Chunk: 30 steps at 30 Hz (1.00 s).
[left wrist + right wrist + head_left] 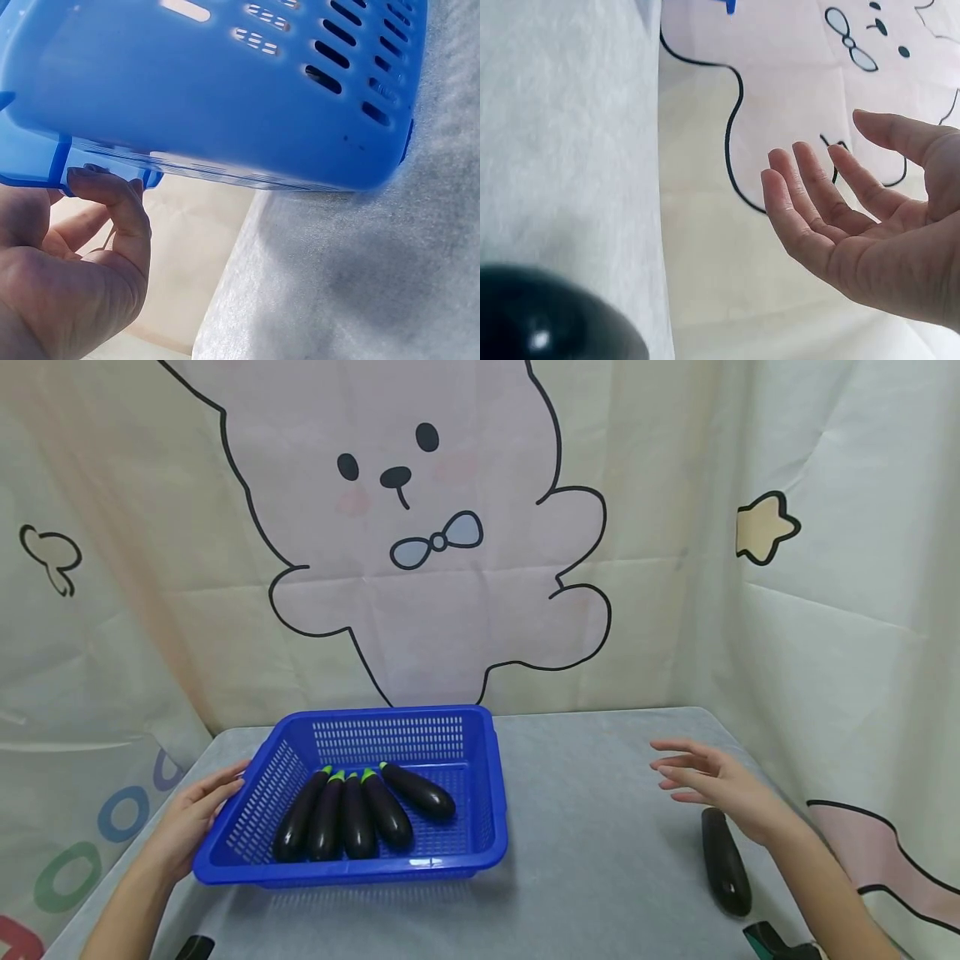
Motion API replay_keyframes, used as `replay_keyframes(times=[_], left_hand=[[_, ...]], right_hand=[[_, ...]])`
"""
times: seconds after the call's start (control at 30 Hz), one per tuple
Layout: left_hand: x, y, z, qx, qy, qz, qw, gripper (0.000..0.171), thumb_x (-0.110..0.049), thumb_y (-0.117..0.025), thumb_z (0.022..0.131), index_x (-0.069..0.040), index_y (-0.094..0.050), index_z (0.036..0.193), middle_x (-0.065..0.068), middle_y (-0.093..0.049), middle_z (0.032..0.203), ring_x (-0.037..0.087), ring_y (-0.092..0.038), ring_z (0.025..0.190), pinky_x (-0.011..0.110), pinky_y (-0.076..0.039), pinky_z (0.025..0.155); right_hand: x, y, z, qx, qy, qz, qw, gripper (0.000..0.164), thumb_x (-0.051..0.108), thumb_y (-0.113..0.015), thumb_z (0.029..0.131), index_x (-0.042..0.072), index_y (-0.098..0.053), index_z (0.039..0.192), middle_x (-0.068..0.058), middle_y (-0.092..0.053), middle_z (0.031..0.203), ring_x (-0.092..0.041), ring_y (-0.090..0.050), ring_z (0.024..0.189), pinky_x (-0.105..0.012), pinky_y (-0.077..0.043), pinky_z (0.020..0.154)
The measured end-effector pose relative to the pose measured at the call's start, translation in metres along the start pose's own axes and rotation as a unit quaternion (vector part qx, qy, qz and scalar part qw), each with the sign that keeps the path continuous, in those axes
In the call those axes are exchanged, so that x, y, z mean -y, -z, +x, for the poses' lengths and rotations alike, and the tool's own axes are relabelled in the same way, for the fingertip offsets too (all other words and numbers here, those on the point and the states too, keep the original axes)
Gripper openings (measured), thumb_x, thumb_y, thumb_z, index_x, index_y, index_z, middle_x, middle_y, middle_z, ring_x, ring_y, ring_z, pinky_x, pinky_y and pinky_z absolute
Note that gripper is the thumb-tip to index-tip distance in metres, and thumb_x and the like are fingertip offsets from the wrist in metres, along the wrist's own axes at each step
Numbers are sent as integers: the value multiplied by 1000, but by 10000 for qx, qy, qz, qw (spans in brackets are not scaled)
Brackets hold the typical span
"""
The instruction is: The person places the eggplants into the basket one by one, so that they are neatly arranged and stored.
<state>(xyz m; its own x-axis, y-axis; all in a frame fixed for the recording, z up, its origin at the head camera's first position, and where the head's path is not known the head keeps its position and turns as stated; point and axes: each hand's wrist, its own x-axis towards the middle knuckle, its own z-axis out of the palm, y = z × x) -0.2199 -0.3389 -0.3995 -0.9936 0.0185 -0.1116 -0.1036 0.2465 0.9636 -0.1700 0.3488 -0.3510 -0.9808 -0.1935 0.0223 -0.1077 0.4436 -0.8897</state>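
Note:
A blue plastic basket (pixel 491 793) with slotted walls stands on the left half of the table. Several dark purple eggplants (pixel 356 818) with green stem ends lie inside it, mostly side by side. My left hand (pixel 197 817) grips the basket's left rim; in the left wrist view the thumb (pixel 112 195) is bent against the rim's edge. On the right, my right hand (pixel 720 785) hovers with relaxed fingers and holds nothing. Just below it a single eggplant (pixel 726 864) lies on the table, its rounded end (pixel 555 319) blurred in the right wrist view.
A pale grey cloth covers the table (pixel 600 843). Behind it hangs a light curtain (pixel 645 635) with a cartoon bear, and more curtain closes both sides. Dark objects, cut off by the frame, show at the bottom left (pixel 197 947) and bottom right (pixel 776 943); their kind is unclear.

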Motion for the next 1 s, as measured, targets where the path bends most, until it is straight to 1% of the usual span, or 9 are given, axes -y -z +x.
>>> replay_keyframes(times=[0.13, 0.2, 0.33, 0.4, 0.57, 0.67, 0.77, 0.87, 1.0], left_hand=[[-1, -1, -1, -10, -9, 145, 9999, 65, -45, -51, 111, -19, -31, 168, -42, -56, 108, -10, -65, 98, 21, -59, 86], [-1, -1, -1, -11, -14, 157, 9999, 69, -45, -51, 111, -14, -28, 168, -41, -56, 108, -10, -65, 98, 22, -60, 86], [0, -1, -1, 5, -35, 126, 9999, 67, -45, -51, 111, -16, -30, 168, -41, -57, 108, -9, -66, 98, 22, -60, 86], [0, 0, 0, -4, -41, 115, 9999, 66, -44, -51, 111, -16, -31, 168, -41, -57, 108, -9, -66, 98, 22, -60, 86], [1, 0, 0, -6, -33, 109, 9999, 67, -44, -50, 111, -14, -29, 168, -41, -57, 109, -9, -66, 98, 23, -60, 85], [1, 0, -1, -4, -12, 141, 9999, 70, -46, -51, 111, -13, -27, 168, -41, -56, 108, -10, -66, 98, 23, -60, 86], [1, -1, -2, -29, 13, 162, 9999, 72, -47, -51, 110, -12, -27, 168, -41, -57, 107, -10, -66, 98, 23, -60, 86], [1, -1, -2, -35, 32, 162, 9999, 72, -48, -52, 110, -14, -27, 168, -41, -57, 107, -9, -66, 98, 24, -61, 86], [1, 0, 0, -32, 37, 150, 9999, 68, -47, -51, 110, -18, -30, 168, -41, -57, 107, -9, -66, 98, 23, -60, 85]], right_hand=[[-13, 13, -5, -93, -94, -76, 9999, 48, 21, -59, 110, 3, -48, 153, -19, -62, 142, -7, -70, 106, -25, -60, 88], [-20, 19, -7, -148, -157, -78, 9997, 44, 21, -59, 110, 8, -51, 151, -16, -62, 141, -7, -70, 105, -25, -60, 87], [-33, 29, -8, -173, -322, -18, 9993, 36, 21, -58, 111, 20, -56, 147, -8, -64, 139, -5, -71, 104, -26, -61, 87], [-38, 33, -8, -153, -420, 31, 9990, 32, 22, -57, 111, 28, -57, 143, -7, -63, 140, -4, -71, 104, -26, -60, 86], [-50, 42, -8, -137, -526, 122, 9984, 29, 21, -56, 112, 41, -57, 133, -15, -62, 143, -4, -71, 102, -26, -61, 86], [-56, 46, -8, -115, -501, 166, 9985, 30, 20, -54, 112, 44, -57, 130, -17, -62, 142, -4, -72, 101, -27, -61, 86], [-62, 51, -8, -131, -549, 213, 9982, 32, 19, -53, 113, 47, -56, 125, -7, -66, 135, -3, -72, 100, -26, -61, 85], [-67, 55, -10, -115, -583, 187, 9981, 33, 18, -51, 113, 49, -55, 123, -5, -66, 134, -1, -71, 99, -26, -61, 85], [-73, 61, -11, -121, -761, 54, 9970, 29, 20, -51, 113, 46, -54, 124, -18, -64, 139, -1, -70, 99, -27, -61, 84]])
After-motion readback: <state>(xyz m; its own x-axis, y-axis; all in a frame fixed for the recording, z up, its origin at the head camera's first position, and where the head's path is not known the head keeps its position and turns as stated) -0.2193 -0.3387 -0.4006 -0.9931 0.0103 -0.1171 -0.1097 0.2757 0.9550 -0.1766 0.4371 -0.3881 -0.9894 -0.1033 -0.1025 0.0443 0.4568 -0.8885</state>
